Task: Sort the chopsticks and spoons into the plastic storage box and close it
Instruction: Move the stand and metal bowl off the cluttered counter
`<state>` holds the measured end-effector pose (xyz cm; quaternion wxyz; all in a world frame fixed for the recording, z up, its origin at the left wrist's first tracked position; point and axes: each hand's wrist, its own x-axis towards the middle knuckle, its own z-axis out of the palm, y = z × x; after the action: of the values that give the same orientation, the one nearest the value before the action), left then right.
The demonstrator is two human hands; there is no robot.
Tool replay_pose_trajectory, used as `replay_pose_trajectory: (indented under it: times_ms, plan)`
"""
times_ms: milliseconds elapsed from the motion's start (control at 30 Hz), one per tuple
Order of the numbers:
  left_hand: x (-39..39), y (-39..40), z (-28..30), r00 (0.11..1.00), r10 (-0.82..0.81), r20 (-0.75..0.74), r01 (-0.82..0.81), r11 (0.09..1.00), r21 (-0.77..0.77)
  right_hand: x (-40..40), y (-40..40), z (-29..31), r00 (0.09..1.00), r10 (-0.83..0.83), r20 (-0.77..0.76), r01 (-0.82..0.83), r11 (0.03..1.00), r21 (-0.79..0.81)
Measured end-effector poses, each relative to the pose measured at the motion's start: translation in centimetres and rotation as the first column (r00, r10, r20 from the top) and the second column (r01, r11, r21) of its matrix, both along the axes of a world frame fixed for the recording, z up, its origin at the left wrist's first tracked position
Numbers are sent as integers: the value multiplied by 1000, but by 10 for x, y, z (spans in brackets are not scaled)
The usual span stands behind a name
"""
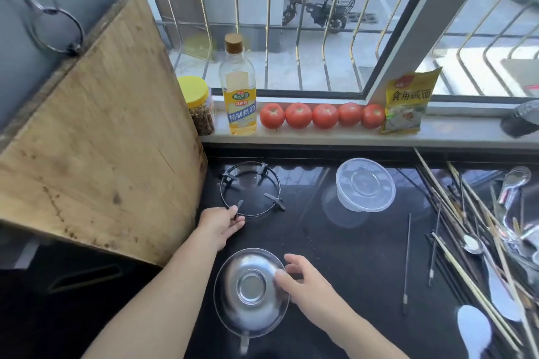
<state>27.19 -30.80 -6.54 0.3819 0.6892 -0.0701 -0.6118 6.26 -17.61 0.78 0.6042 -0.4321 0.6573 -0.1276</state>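
Observation:
A clear round plastic box (365,184) lies upside down on the black countertop (350,256), toward the back. Chopsticks (455,213) and spoons (472,243) lie in a loose heap along the right side, with a white spoon (474,329) at the front. My left hand (220,226) pinches the near edge of a black wire pot ring (250,188). My right hand (306,283) grips the right rim of an upturned steel bowl (250,288), thumb on top. Both hands are well left of the heap.
A big wooden cutting board (96,131) leans at the left. On the window sill stand a yellow-lidded jar (198,105), an oil bottle (239,87), several tomatoes (323,115) and a yellow packet (408,102). A single dark chopstick (407,265) lies apart mid-counter.

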Motion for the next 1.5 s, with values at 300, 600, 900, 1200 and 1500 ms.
replay_pose_trajectory:
  times_ms: [300, 600, 900, 1200, 1500]
  plan:
    - [-4, 8, -5, 989, 146, -39, -147, 989, -20, 8, 0, 5, 995, 96, -9, -97, 995, -39]
    - [10, 48, 37, 960, -122, 251, 127, 992, -3, 5, -1, -3, 994, -66, 81, 61, 996, 63]
    - [-6, 140, 105, 982, -168, 87, 172, 984, -52, 15, -17, 18, 958, -265, 108, 254, 962, 105]
    - [10, -5, 122, 910, -203, 362, 322, 896, -305, 58, -171, 52, 908, -387, 163, 402, 913, -68]
    - [0, 0, 93, 902, -100, 421, 225, 940, -257, 32, -157, 19, 898, -358, 257, 382, 923, -51]
